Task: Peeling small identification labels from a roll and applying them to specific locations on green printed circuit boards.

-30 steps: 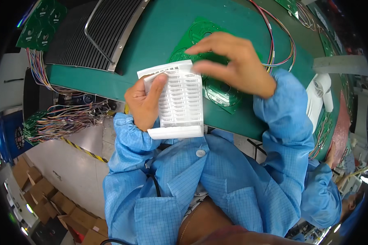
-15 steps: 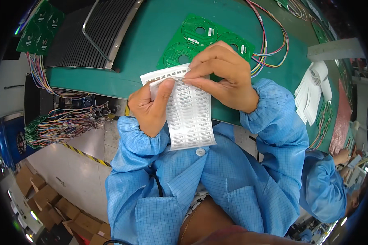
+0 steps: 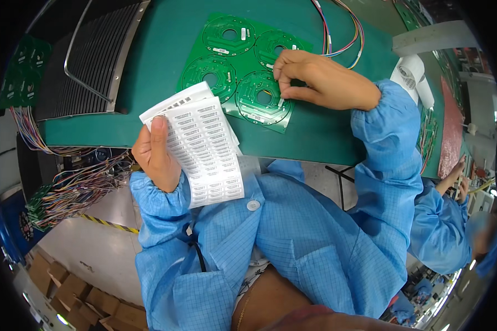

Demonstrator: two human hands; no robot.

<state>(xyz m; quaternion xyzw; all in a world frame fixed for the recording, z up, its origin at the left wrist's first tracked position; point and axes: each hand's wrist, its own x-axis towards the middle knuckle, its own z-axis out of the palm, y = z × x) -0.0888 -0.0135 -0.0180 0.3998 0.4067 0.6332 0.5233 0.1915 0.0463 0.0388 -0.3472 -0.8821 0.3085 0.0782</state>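
My left hand (image 3: 156, 151) grips a folded sheet of white labels (image 3: 204, 149), thumb on top, near the table's front edge. Rows of small printed stickers cover the sheet. My right hand (image 3: 320, 80) is closed in a pinch above a green circuit board panel (image 3: 196, 60) made of several round boards with holes in their middles. A small white label (image 3: 280, 102) shows just below its fingertips, over the round board nearest me. Whether it touches the board I cannot tell. Other small white labels lie on the round boards.
A black ribbed rack (image 3: 96, 60) with a metal handle stands at the left. Coloured wires (image 3: 353, 33) curve behind the panel. At the right lies a roll of white paper (image 3: 413, 69). Wired boards (image 3: 77, 187) hang below left; a co-worker's blue sleeve (image 3: 442, 220) shows at far right.
My right hand has left the label sheet and moved over the near round board, with a small label at its fingertips. My left hand has shifted left with the sheet.
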